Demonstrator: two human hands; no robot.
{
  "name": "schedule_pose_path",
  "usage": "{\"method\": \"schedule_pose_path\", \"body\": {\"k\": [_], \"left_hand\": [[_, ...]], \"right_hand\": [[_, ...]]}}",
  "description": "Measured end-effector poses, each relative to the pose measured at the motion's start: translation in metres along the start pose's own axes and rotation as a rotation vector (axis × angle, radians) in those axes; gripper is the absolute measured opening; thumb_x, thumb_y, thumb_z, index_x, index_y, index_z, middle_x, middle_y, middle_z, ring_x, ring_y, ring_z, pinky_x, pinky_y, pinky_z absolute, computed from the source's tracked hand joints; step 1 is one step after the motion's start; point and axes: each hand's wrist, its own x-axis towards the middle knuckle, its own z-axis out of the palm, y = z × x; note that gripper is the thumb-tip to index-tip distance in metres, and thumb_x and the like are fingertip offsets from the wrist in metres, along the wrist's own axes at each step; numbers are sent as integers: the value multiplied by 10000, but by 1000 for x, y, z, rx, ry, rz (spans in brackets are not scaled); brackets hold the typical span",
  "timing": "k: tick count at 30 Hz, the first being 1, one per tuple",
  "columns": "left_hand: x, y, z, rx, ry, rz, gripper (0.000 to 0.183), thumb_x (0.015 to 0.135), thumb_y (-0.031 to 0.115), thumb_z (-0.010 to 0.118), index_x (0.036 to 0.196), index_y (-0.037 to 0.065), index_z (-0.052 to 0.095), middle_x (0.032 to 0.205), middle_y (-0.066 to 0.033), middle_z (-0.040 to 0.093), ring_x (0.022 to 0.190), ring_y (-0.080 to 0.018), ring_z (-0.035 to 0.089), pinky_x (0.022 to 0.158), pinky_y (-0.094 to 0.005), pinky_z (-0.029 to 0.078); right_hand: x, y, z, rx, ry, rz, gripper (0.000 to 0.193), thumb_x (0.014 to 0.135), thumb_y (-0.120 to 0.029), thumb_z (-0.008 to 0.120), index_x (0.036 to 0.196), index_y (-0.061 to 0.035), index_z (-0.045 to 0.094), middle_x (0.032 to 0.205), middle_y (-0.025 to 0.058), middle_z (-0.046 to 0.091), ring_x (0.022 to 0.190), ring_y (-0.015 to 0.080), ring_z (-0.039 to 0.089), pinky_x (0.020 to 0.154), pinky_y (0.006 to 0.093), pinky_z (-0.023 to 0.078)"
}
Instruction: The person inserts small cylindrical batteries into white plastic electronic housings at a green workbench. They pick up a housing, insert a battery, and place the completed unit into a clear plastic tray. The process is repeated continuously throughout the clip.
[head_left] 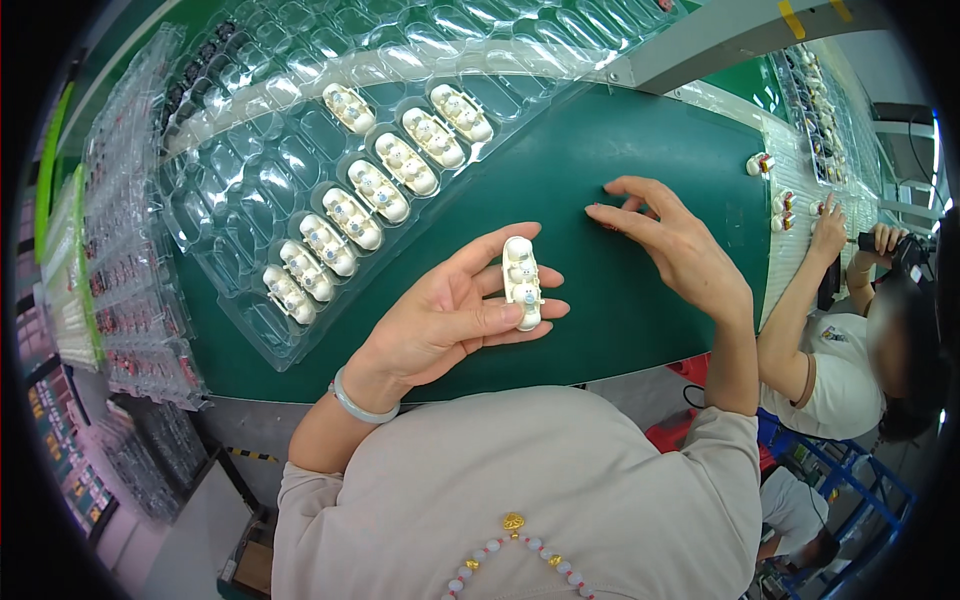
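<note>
L hand (pixel 435 312) clamped on 1 white pc (pixel 521 272); R hand (pixel 688 246) parted (tray (pixel 240 282): 9 similar pcs (pixel 378 190)).

The tray (pixel 232 215) lies on the table (pixel 560 165), pieces (pixel 378 191) inside

Bright light glares off the clear trays (pixel 238 190), and straight edges bow toward the black rim.

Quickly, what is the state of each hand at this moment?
Left hand: holding a white plastic piece.
Right hand: partly open; no held thing visible, but its underside is hidden.
</note>
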Motion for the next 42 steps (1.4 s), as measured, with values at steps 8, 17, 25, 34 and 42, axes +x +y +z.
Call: {"method": "schedule_pose_path", "body": {"k": [8,17,25,34,42], "left_hand": [[-3,2,-1,104,36,47,697,803,54,652,1392,77,281,1164,-137,516,1067,-250,567,863,-349,520],[-2,-3,-5,79,23,111,671,800,83,668,1373,65,320,1172,-98,519,1034,-196,568,825,-330,538],[-2,-3,-7,36,-10,174,622,814,85,675,1341,30,349,1097,-93,548,943,-150,592,801,-296,551],[-3,-5,-11,37,-6,173,709,780,229,727,1341,23,346,1192,-109,501,1002,-173,566,801,-294,538],[-4,-4,-11,43,1,196,692,782,170,719,1344,13,347,1189,-110,501,1031,-171,549,810,-290,530]], "right_hand": [[6,-8,21,71,133,-15,385,753,-12,658,1128,-53,579,1125,100,521,880,256,586,746,335,496],[6,-43,35,709,361,-124,435,632,-42,781,1041,-8,637,1057,121,638,942,227,610,782,309,499],[10,-46,50,806,357,-119,450,641,-19,766,1068,12,627,1088,139,628,1008,258,588,866,346,466],[12,-50,56,959,350,-87,454,659,15,743,1092,42,610,1125,180,602,1026,247,571,880,335,458],[13,-52,55,775,354,-126,464,634,-12,759,1079,6,627,1123,152,613,1011,259,586,871,342,460]]}}
